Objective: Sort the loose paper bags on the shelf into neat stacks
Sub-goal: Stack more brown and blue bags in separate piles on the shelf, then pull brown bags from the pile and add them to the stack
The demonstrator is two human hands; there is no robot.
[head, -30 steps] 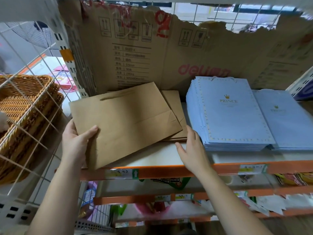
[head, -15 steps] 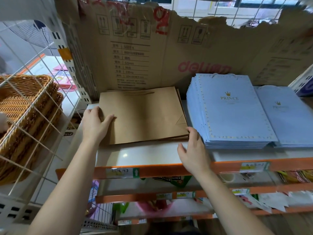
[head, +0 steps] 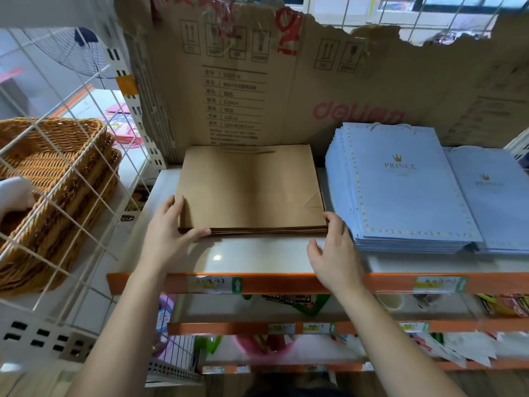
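A flat stack of brown paper bags [head: 249, 187] lies squared up on the white shelf [head: 257, 257], its back edge against the cardboard sheet. My left hand [head: 169, 233] rests at the stack's front left corner, fingers along the left side and thumb pressed against the front edge. My right hand [head: 335, 253] touches the front right corner with straight fingers. To the right lie two stacks of pale blue "PRINCE" bags [head: 400, 184], the nearer one fanned at its left edge, the other [head: 492, 196] partly cut off by the frame.
A torn cardboard sheet [head: 286, 81] stands behind the bags. White wire grid [head: 71, 156] walls the left side, with wicker baskets [head: 48, 179] behind it. The shelf's orange front rail [head: 286, 283] carries price labels; lower shelves hold small goods.
The loose brown bag that my left hand held askew came down squarely onto the brown stack. Both hands then shifted to the stack's front corners.
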